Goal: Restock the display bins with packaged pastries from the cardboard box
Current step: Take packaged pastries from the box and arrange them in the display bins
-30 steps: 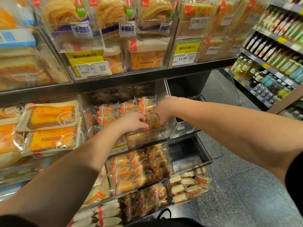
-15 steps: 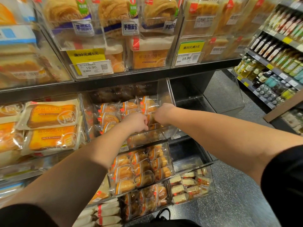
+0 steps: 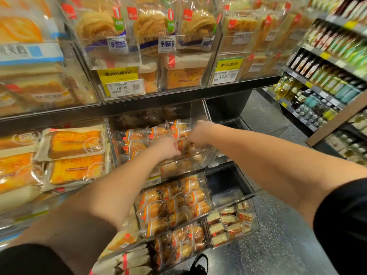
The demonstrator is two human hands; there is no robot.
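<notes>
Upper clear bin [image 3: 200, 155]: both fists meet over crinkly pastry packets [image 3: 139, 135]
Left hand [image 3: 168, 148]: curled, apparently pinching a packet
Right hand [image 3: 199, 133]: curled, grip unclear
Right bin [image 3: 228, 181]: open room

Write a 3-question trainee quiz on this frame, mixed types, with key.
1. True or false: both hands are in the same bin.
2. Multiple choice: the compartment right of the middle pastry bin looks A) packed full B) mostly bare C) covered by a lid.
3. Fill in: the price tag under the top-shelf bread reads ____.

Key
1. True: the left hand and right hand meet over the wrapped pastries there.
2. B
3. 19.90
</notes>
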